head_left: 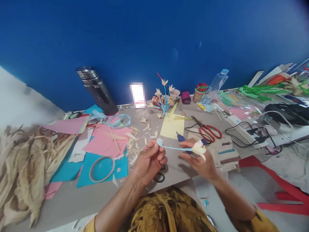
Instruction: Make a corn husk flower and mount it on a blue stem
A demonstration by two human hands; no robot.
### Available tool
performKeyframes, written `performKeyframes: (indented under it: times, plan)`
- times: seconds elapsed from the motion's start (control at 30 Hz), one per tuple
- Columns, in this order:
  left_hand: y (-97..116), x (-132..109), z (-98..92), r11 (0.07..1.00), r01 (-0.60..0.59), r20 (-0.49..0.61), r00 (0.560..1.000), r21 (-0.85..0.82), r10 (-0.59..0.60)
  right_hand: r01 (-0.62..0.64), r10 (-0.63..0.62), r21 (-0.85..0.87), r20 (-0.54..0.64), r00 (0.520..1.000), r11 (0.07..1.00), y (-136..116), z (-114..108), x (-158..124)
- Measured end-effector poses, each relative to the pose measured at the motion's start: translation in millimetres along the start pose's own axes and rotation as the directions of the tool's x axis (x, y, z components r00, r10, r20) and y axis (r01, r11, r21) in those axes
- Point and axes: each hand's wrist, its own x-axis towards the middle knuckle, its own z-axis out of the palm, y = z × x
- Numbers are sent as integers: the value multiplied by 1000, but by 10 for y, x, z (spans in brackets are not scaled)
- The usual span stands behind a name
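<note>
Between my hands a thin light-blue stem (pixel 175 148) lies nearly level, with a cream husk flower (pixel 199 149) at its right end. My left hand (pixel 151 158) pinches the stem's left end, where a small pale-blue piece (pixel 159 142) sticks up at the fingertips. Behind the flower, my right hand (pixel 201 162) has its fingers spread around a dark-blue tool (pixel 180 138) with a pointed tip; its grip is partly hidden by the flower. Beyond them stands a bunch of similar flowers on blue stems (pixel 165 101).
Red-handled scissors (pixel 210 132) and a yellow sheet (pixel 172 127) lie ahead. To the left are a tape ring (pixel 101 169), pink paper (pixel 106 141), dried husks (pixel 26 174) and a dark flask (pixel 100 93). A power strip (pixel 243 130) and a clear bottle (pixel 216 85) are at right.
</note>
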Motion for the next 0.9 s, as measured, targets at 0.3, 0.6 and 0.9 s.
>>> performKeyframes:
  times: [0.3, 0.6, 0.9]
  plan:
    - [-113, -51, -31, 996, -71, -10, 997, 59, 72, -143, 276, 402, -297, 914, 904, -451, 589, 32]
    - [60, -165, -164, 982, -108, 24, 994, 157, 105, -206, 301, 449, -150, 942, 870, -490, 527, 18]
    - [154, -219, -148, 975, -11, 2, 1000, 224, 11, -49, 79, 317, -83, 993, 947, -527, 377, 44]
